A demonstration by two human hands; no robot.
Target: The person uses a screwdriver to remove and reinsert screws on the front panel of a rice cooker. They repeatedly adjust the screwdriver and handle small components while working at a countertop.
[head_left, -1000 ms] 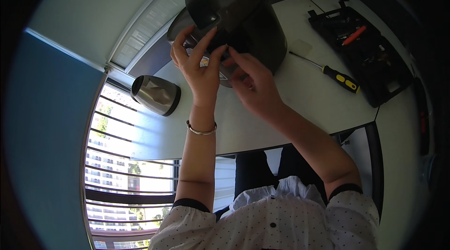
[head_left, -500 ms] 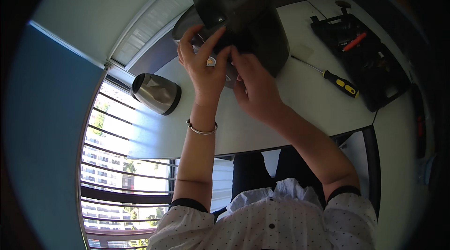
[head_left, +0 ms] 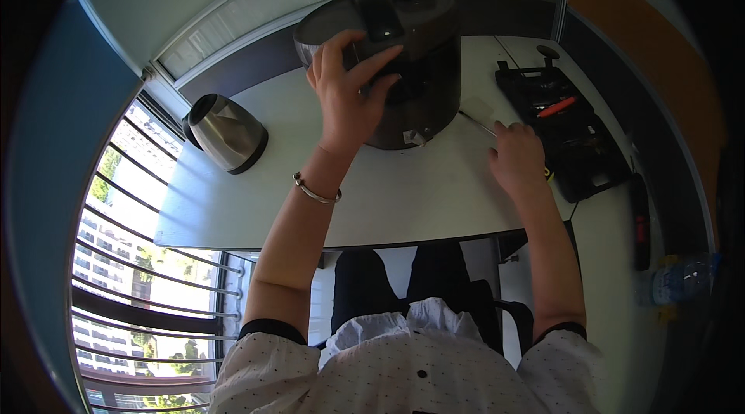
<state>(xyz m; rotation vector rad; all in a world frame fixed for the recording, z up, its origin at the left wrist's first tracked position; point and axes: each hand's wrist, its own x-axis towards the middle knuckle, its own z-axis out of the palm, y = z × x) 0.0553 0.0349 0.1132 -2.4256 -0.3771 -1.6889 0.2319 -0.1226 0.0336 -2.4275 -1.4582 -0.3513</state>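
Observation:
A large dark rounded kitchen appliance [head_left: 425, 92], which looks like a rice cooker with a thick handle on top, stands at the back of the table. My left hand [head_left: 345, 92] lies against its front left side, fingers spread apart below the handle. On the table to the right of the appliance, my right hand [head_left: 518, 156] is closed over the handle of a screwdriver [head_left: 478, 124]. The thin metal shaft points toward the appliance, and a bit of yellow from the handle shows past my hand. A small silvery tab sits low on the appliance's front.
A steel kettle body [head_left: 230, 135] with a black base lies tilted at the left, near the window blinds. At the right an open black tool case [head_left: 570, 131] holds a red-orange tool [head_left: 556, 107]. Beyond it are a dark elongated object [head_left: 639, 220] and a plastic bottle [head_left: 683, 280].
My right hand has left the appliance's front and moved right and down onto the screwdriver. My left hand stays at the appliance. The whole view has shifted slightly.

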